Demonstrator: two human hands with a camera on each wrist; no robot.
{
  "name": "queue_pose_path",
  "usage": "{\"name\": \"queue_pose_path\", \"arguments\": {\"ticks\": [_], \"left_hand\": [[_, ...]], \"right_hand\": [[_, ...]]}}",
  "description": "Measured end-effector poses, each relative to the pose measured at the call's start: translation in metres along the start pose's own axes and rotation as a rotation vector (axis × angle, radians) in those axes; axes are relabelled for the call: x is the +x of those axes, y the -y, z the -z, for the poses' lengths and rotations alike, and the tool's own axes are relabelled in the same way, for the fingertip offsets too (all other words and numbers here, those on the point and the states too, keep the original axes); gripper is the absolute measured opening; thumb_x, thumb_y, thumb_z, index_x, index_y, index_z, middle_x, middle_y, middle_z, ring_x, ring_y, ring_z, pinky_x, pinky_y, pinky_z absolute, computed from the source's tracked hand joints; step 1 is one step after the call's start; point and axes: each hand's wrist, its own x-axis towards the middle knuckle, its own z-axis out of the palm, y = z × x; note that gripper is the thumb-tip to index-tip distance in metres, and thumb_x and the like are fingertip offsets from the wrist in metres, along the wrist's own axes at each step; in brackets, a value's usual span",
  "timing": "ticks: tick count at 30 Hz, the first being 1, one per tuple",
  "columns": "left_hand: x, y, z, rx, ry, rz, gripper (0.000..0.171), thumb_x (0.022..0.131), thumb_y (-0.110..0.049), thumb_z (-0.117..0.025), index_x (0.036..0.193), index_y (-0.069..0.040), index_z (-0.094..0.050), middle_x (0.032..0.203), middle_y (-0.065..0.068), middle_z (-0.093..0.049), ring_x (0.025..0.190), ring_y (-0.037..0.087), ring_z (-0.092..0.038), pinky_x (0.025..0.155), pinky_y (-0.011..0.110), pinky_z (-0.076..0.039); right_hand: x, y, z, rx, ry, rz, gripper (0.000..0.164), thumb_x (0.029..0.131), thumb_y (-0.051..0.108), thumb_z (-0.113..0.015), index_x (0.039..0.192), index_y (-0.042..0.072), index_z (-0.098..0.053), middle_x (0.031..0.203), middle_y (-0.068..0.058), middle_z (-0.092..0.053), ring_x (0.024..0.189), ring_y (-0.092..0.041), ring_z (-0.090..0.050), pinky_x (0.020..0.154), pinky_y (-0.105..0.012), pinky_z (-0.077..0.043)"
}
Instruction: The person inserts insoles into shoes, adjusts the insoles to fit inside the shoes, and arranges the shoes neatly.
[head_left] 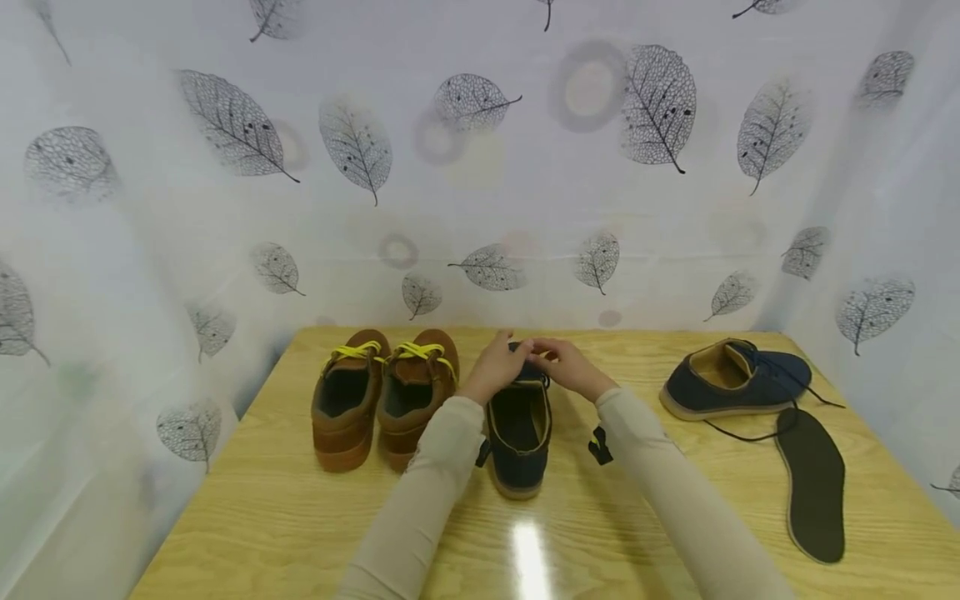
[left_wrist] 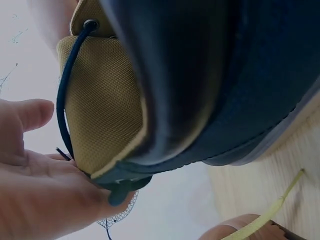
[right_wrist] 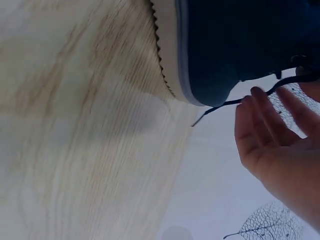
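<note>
A navy shoe (head_left: 519,471) with a tan lining stands upright at mid-table, its heel toward me. Both hands meet over its lacing area. My left hand (head_left: 493,368) lies along the shoe's left side; in the left wrist view its fingers (left_wrist: 70,192) stretch against the upper beside the tan tongue (left_wrist: 105,100), with the thumb raised apart. A dark lace (left_wrist: 62,100) runs down from an eyelet near that thumb. On the other side, my right hand (head_left: 572,368) pinches a dark shoelace (right_wrist: 230,103), which crosses its fingers and leaves a loose end dangling.
Two brown shoes (head_left: 345,425) with yellow laces stand close by on the left. At the right lies the other navy shoe (head_left: 780,379), its lace loose, beside a dark insole (head_left: 813,492). A leaf-print curtain (head_left: 525,208) hangs behind the wooden table (head_left: 262,517).
</note>
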Motion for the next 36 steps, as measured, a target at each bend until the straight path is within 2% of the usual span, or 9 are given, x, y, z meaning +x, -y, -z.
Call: {"name": "queue_pose_path", "arguments": {"ticks": [6, 10, 15, 21, 27, 29, 31, 33, 36], "left_hand": [[-0.002, 0.003, 0.001, -0.015, -0.030, -0.043, 0.055, 0.103, -0.036, -0.043, 0.148, -0.008, -0.032, 0.134, 0.022, -0.052, 0.121, 0.035, -0.052, 0.098, 0.049, -0.043], [-0.003, 0.003, -0.002, -0.034, -0.066, -0.094, 0.052, 0.102, -0.034, -0.045, 0.147, -0.010, -0.036, 0.128, 0.019, -0.057, 0.116, 0.033, -0.056, 0.094, 0.048, -0.045], [-0.015, 0.002, -0.006, -0.051, -0.173, -0.249, 0.035, 0.101, -0.021, -0.050, 0.132, -0.005, -0.054, 0.111, 0.014, -0.062, 0.101, 0.029, -0.060, 0.085, 0.044, -0.049], [-0.045, -0.007, -0.002, -0.146, -0.309, -0.434, 0.024, 0.099, -0.010, -0.052, 0.118, -0.002, -0.063, 0.110, 0.015, -0.065, 0.097, 0.029, -0.061, 0.085, 0.044, -0.049], [-0.069, -0.010, 0.011, -0.230, -0.350, -0.439, 0.023, 0.098, -0.009, -0.053, 0.116, -0.002, -0.065, 0.104, 0.014, -0.068, 0.092, 0.028, -0.063, 0.081, 0.042, -0.050], [-0.074, -0.010, 0.016, -0.250, -0.360, -0.432, 0.022, 0.098, -0.008, -0.053, 0.115, -0.001, -0.066, 0.102, 0.014, -0.068, 0.091, 0.028, -0.063, 0.080, 0.039, -0.050], [-0.078, -0.010, 0.021, -0.274, -0.372, -0.425, 0.022, 0.097, -0.007, -0.054, 0.114, -0.001, -0.066, 0.101, 0.014, -0.068, 0.090, 0.028, -0.063, 0.079, 0.035, -0.049], [-0.079, -0.010, 0.025, -0.287, -0.388, -0.419, 0.021, 0.097, -0.007, -0.054, 0.114, 0.000, -0.066, 0.099, 0.015, -0.068, 0.091, 0.028, -0.063, 0.079, 0.029, -0.049], [-0.079, -0.011, 0.030, -0.311, -0.399, -0.414, 0.021, 0.097, -0.005, -0.054, 0.113, 0.002, -0.066, 0.098, 0.017, -0.068, 0.091, 0.029, -0.063, 0.077, 0.023, -0.048]], "right_hand": [[-0.016, -0.001, 0.007, 0.072, -0.007, -0.076, 0.045, 0.104, 0.021, -0.043, 0.142, -0.002, -0.042, 0.138, -0.025, -0.048, 0.117, -0.041, -0.053, 0.092, -0.049, -0.047], [-0.035, -0.004, 0.017, 0.104, -0.072, -0.098, 0.044, 0.104, 0.020, -0.044, 0.141, -0.004, -0.043, 0.135, -0.028, -0.049, 0.115, -0.042, -0.054, 0.090, -0.047, -0.048], [-0.065, -0.009, 0.034, 0.147, -0.192, -0.181, 0.044, 0.103, 0.023, -0.045, 0.138, -0.004, -0.047, 0.129, -0.026, -0.054, 0.113, -0.041, -0.055, 0.093, -0.048, -0.047], [-0.097, -0.015, 0.065, 0.195, -0.403, -0.289, 0.045, 0.103, 0.028, -0.044, 0.132, -0.007, -0.052, 0.123, -0.028, -0.057, 0.109, -0.037, -0.059, 0.093, -0.042, -0.048], [-0.119, -0.021, 0.086, 0.237, -0.737, -0.454, 0.039, 0.102, 0.023, -0.044, 0.119, -0.008, -0.062, 0.111, -0.025, -0.062, 0.083, -0.011, -0.066, 0.081, -0.029, -0.053], [-0.125, -0.026, 0.089, 0.183, -0.846, -0.515, 0.039, 0.102, 0.024, -0.046, 0.113, -0.008, -0.065, 0.102, -0.023, -0.065, 0.075, -0.010, -0.063, 0.075, -0.029, -0.054], [-0.130, -0.032, 0.091, 0.092, -0.934, -0.558, 0.037, 0.101, 0.023, -0.047, 0.097, -0.007, -0.068, 0.084, -0.020, -0.066, 0.065, -0.015, -0.059, 0.063, -0.032, -0.051], [-0.134, -0.040, 0.094, -0.015, -0.964, -0.611, 0.040, 0.101, 0.019, -0.046, 0.075, -0.005, -0.064, 0.060, -0.013, -0.057, 0.051, -0.017, -0.049, 0.051, -0.032, -0.042], [-0.141, -0.051, 0.099, -0.104, -0.894, -0.698, 0.045, 0.100, 0.019, -0.044, 0.057, 0.005, -0.045, 0.047, -0.002, -0.038, 0.041, -0.017, -0.035, 0.044, -0.033, -0.032]]}}
